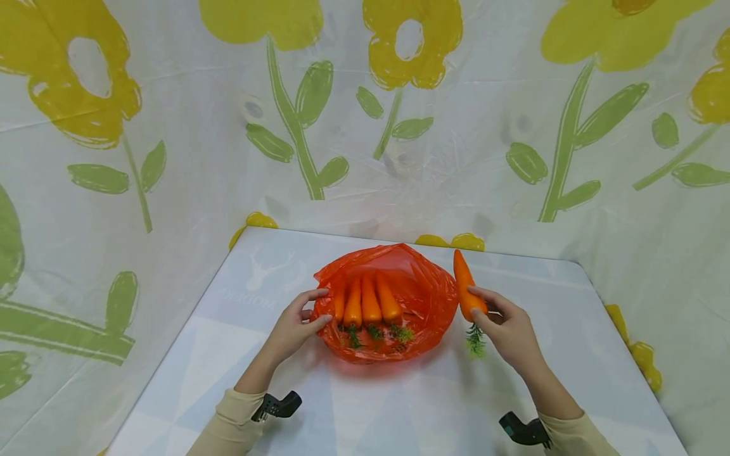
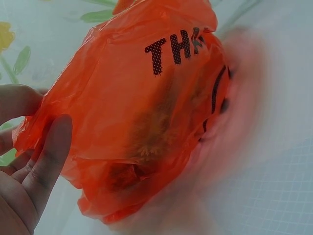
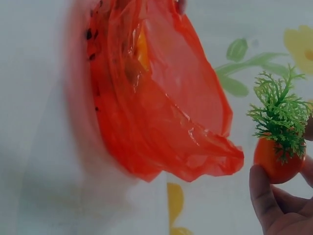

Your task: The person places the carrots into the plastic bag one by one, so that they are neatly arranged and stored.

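An open red plastic bag (image 1: 422, 335) lies on the table, its mouth facing me. Inside, several orange carrots (image 1: 370, 304) with green tops lie side by side. My left hand (image 1: 292, 326) pinches the bag's left edge between thumb and fingers; the left wrist view shows the thumb (image 2: 56, 152) on the plastic. Just right of the bag, my right hand (image 1: 509, 329) holds one carrot (image 1: 466, 285) by its thick end, tip pointing up. Its leafy green top (image 3: 281, 112) hangs below the hand in the head view. Black lettering marks the bag's outside in the left wrist view.
The pale table (image 1: 399, 418) has a faint geometric pattern, and its far edge lies behind the bag. A white curtain (image 1: 353, 209) with yellow flowers hangs around the back and sides. Each wrist wears a black camera mount (image 1: 279, 405).
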Motion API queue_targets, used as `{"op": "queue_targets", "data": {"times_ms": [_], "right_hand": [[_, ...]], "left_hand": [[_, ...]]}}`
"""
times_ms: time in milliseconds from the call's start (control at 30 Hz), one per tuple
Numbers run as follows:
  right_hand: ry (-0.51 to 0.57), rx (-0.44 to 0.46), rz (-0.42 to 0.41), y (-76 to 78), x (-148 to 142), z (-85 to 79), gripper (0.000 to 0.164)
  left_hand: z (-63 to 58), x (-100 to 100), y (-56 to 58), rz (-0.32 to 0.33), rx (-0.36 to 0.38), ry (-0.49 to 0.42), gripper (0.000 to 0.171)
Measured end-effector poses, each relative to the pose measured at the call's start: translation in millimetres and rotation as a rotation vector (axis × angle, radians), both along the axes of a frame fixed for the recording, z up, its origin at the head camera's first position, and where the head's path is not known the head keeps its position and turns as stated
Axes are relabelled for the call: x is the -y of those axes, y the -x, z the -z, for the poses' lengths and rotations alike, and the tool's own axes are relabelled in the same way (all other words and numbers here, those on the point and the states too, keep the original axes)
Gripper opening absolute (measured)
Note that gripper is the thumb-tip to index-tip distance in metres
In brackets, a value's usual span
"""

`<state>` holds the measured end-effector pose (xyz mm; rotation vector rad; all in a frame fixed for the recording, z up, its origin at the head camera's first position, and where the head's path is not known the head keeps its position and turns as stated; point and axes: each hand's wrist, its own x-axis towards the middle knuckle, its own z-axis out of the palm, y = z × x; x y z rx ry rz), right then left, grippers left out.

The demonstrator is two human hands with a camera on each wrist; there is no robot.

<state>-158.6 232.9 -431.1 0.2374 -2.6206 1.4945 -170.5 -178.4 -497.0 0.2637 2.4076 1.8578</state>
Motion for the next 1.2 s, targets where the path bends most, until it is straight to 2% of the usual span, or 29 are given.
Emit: {"op": "queue_targets", "data": {"times_ms": [267, 767, 1200], "right_hand": [[0.042, 0.01, -0.062, 0.5, 10, -3.2, 0.04], [0.078, -0.059, -0.128, 0.7, 26, -3.4, 0.036], [0.08, -0.027, -0.184, 4.4, 40, 10.5, 0.036]], "left_hand": [[-1.2, 0, -1.2, 0.001, 0.0, -0.003, 0.056], [-1.0, 0, -1.0, 0.0, 0.011, 0.0, 0.056], [-0.2, 0, 0.0, 0.019, -0.018, -0.011, 0.055]]}}
